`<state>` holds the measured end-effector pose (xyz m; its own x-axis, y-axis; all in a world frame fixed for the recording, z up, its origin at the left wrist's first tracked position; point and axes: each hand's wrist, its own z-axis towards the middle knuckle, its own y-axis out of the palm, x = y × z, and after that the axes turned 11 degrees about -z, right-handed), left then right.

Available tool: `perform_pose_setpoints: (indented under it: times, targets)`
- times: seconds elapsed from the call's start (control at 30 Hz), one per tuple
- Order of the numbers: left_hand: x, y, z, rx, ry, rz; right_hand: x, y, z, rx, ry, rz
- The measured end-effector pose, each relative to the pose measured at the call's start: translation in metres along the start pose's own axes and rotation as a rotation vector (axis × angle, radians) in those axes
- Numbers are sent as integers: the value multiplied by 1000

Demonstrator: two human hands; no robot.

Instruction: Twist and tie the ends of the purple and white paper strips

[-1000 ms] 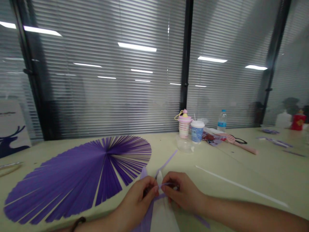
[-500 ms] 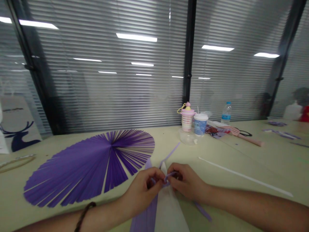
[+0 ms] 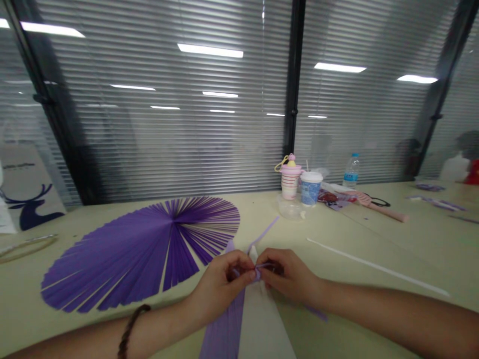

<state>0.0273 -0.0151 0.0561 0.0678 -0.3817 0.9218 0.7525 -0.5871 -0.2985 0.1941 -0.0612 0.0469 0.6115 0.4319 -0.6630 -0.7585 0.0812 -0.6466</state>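
Thumb and fingers of my left hand (image 3: 226, 279) pinch a small loop of light purple paper strip (image 3: 258, 273). Facing it, my right hand (image 3: 286, 276) is closed on the same strip, and the fingertips of both hands nearly meet. A tail of purple strip shows below my right wrist. Under the hands lie a bundle of light purple strips (image 3: 223, 331) and a white strip bundle or sheet (image 3: 262, 329), both running toward me. Another thin purple strip (image 3: 266, 231) points away just beyond the fingers. The fine folds between my fingertips are partly hidden.
A wide fan of darker purple strips (image 3: 123, 259) covers the table's left. A white strip (image 3: 374, 265) lies at right. Farther back stand a pink-lidded cup (image 3: 290, 182), a blue paper cup (image 3: 310, 189), a water bottle (image 3: 351, 172) and a pink-handled tool (image 3: 385, 210).
Both hands stay in nearly the same place, still pinching the strip. The strip between the fingertips has drawn into a smaller, tighter loop. The tail below my right wrist shows less.
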Motion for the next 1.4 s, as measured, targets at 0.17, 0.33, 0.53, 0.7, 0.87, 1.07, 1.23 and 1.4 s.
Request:
perform_pose_setpoints:
  times: [0.17, 0.33, 0.53, 0.7, 0.87, 1.07, 1.23, 1.4]
  targets:
    - [-1, 1, 0, -7, -9, 16, 1, -2, 0, -7, 57, 30]
    - [-2, -1, 0, -42, 21, 3, 1, -2, -1, -14, 16, 18]
    - [-5, -2, 1, -64, 40, -51, 2, -1, 0, -10, 19, 86]
    - [-8, -1, 4, -1, -22, -99, -3, -3, 2, 33, 95, 151]
    - [-3, 0, 5, 24, -68, -108, -3, -3, 3, 54, 105, 205]
    - [0, 0, 4, 55, -57, -135, 2, 0, 5, 1, 136, 305]
    - [-1, 0, 5, 68, -15, -187, 2, 1, 5, -46, 179, 397]
    - [1, 0, 5, 86, -41, -110, 4, 1, 5, -49, 145, 406]
